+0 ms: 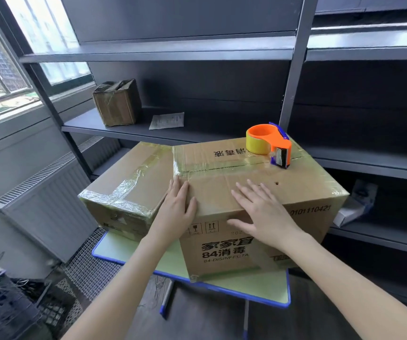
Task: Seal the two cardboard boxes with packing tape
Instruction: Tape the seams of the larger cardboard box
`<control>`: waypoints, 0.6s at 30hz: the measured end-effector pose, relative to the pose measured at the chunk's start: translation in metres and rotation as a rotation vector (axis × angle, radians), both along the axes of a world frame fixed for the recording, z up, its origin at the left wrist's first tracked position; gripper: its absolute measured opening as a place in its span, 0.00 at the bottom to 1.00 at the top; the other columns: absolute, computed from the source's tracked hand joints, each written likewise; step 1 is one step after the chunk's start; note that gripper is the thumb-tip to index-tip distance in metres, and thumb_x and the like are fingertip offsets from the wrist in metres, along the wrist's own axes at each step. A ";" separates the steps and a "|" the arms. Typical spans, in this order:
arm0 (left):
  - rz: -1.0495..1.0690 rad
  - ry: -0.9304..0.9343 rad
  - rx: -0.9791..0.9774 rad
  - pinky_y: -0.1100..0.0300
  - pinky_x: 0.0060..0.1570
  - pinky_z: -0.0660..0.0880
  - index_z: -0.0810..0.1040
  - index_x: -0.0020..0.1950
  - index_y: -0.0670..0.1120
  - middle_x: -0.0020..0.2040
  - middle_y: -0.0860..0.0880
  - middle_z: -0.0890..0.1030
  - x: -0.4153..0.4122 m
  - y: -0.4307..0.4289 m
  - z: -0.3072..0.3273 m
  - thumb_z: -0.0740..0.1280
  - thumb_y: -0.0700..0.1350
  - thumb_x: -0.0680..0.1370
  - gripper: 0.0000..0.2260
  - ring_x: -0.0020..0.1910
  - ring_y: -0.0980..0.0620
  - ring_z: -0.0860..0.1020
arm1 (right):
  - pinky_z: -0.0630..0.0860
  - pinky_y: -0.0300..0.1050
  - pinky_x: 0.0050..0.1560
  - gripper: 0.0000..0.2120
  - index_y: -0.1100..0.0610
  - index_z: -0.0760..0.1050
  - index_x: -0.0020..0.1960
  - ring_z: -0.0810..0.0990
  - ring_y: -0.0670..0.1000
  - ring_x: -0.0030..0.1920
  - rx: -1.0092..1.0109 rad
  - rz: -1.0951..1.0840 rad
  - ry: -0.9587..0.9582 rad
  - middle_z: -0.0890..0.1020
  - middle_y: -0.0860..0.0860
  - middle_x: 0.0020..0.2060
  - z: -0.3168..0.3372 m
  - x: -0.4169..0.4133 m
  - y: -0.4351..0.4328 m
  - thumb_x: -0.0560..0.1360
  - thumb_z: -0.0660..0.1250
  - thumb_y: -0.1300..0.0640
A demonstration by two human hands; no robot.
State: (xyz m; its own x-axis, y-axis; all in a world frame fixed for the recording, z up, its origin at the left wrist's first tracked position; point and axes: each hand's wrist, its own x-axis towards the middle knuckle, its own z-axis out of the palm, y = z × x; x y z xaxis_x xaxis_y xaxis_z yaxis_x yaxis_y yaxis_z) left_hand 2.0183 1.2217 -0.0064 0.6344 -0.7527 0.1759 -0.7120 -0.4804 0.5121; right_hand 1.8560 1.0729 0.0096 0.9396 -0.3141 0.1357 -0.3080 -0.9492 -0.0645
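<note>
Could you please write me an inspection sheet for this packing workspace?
Surface: small green table, blue edge, bears both boxes.
Job's things: large box and smaller box both bear tape; tape dispenser stands on large box.
Clutter: small taped box and paper on shelving.
Hands: left hand and right hand flat on large box, fingers straight.
Cables: thin wires seem to show below table; unclear.
Surroundings: radiator, window.

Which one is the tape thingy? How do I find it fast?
Find the small green table with the blue edge. On the taller cardboard box there, at its far right corner, stands the tape dispenser. It is the only bright orange thing, and it holds a yellow roll.
</note>
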 end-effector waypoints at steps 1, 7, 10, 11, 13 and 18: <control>0.002 -0.005 0.002 0.56 0.73 0.49 0.55 0.76 0.44 0.78 0.47 0.48 0.000 0.000 0.000 0.55 0.50 0.82 0.25 0.76 0.51 0.46 | 0.39 0.49 0.74 0.36 0.53 0.50 0.76 0.45 0.51 0.76 -0.007 0.022 0.003 0.50 0.51 0.76 -0.001 0.002 0.002 0.75 0.51 0.34; 0.030 -0.108 0.001 0.54 0.71 0.57 0.61 0.75 0.42 0.77 0.45 0.56 -0.011 0.003 0.006 0.57 0.51 0.80 0.25 0.76 0.48 0.55 | 0.42 0.41 0.72 0.31 0.50 0.54 0.75 0.53 0.48 0.75 -0.030 0.098 -0.048 0.57 0.50 0.75 -0.003 -0.001 -0.007 0.76 0.53 0.38; 0.052 -0.181 0.013 0.56 0.68 0.61 0.65 0.73 0.43 0.75 0.45 0.61 -0.027 0.006 0.009 0.57 0.55 0.79 0.26 0.74 0.48 0.59 | 0.44 0.41 0.72 0.29 0.48 0.59 0.73 0.57 0.48 0.74 0.017 0.159 -0.050 0.61 0.48 0.73 -0.001 -0.013 -0.021 0.75 0.56 0.40; 0.054 -0.207 0.021 0.56 0.68 0.62 0.66 0.73 0.44 0.75 0.46 0.62 -0.033 0.008 0.011 0.56 0.58 0.78 0.27 0.74 0.48 0.60 | 0.45 0.41 0.72 0.28 0.47 0.59 0.73 0.57 0.47 0.74 0.027 0.179 -0.045 0.62 0.47 0.73 0.000 -0.017 -0.027 0.75 0.57 0.40; 0.042 -0.258 0.031 0.58 0.67 0.63 0.69 0.71 0.45 0.73 0.46 0.66 -0.048 0.012 0.015 0.50 0.63 0.74 0.32 0.73 0.48 0.63 | 0.44 0.42 0.73 0.27 0.44 0.58 0.72 0.57 0.46 0.73 0.058 0.203 -0.030 0.61 0.44 0.72 0.004 -0.027 -0.040 0.74 0.55 0.40; -0.062 -0.360 -0.037 0.54 0.62 0.71 0.78 0.63 0.42 0.63 0.46 0.77 -0.058 0.017 0.017 0.55 0.53 0.76 0.23 0.63 0.44 0.75 | 0.42 0.39 0.72 0.28 0.35 0.57 0.68 0.53 0.41 0.73 0.242 0.162 -0.026 0.59 0.37 0.71 0.013 -0.045 -0.061 0.69 0.53 0.32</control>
